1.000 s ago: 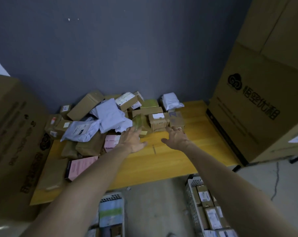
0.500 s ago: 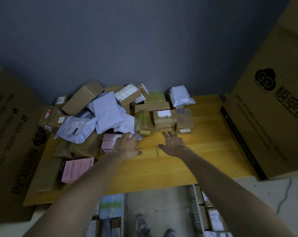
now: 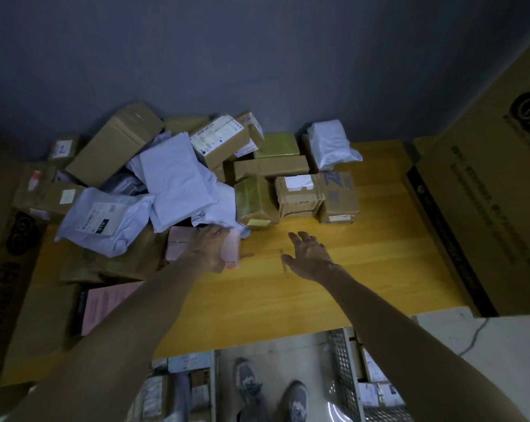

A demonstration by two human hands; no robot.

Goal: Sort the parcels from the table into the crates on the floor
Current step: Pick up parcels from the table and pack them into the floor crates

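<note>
A heap of parcels, brown boxes and white poly bags, covers the back left of the yellow wooden table. My left hand lies over a small pink parcel at the heap's front edge. Its fingers reach the parcel's far edge under a white bag, and the thumb sits at the near edge. My right hand hovers over bare table with its fingers spread, holding nothing. On the floor below stand two crates, a left crate and a right crate, each holding several parcels.
A larger pink envelope lies at the table's front left. Big cardboard cartons flank the table on the left and right. A grey wall stands behind. My shoes are between the crates.
My left hand has drawn back from the green-wrapped box and settled on the small pink parcel, which now shows more on the hand's right. My right hand pulled back from the brown boxes.
</note>
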